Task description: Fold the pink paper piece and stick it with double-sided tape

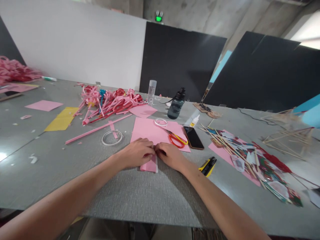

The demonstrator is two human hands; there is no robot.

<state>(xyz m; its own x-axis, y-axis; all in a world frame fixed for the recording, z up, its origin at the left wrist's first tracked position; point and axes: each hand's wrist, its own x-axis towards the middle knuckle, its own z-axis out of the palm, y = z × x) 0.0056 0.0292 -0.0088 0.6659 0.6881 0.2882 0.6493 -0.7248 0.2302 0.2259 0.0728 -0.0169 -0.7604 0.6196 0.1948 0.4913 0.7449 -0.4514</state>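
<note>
Hands (137, 153) (171, 155) palm-down, fingers (150, 150) together on pink paper strip (150, 165).

Scissors (177, 138) lie left of phone (193, 137)

I see both my hands pressed on a small pink paper piece (150, 164) on the grey counter (140, 196): left hand (137, 153), right hand (170, 155), fingertips meeting. Red-handled scissors (176, 138) and a phone (193, 137) lie just beyond.
</note>
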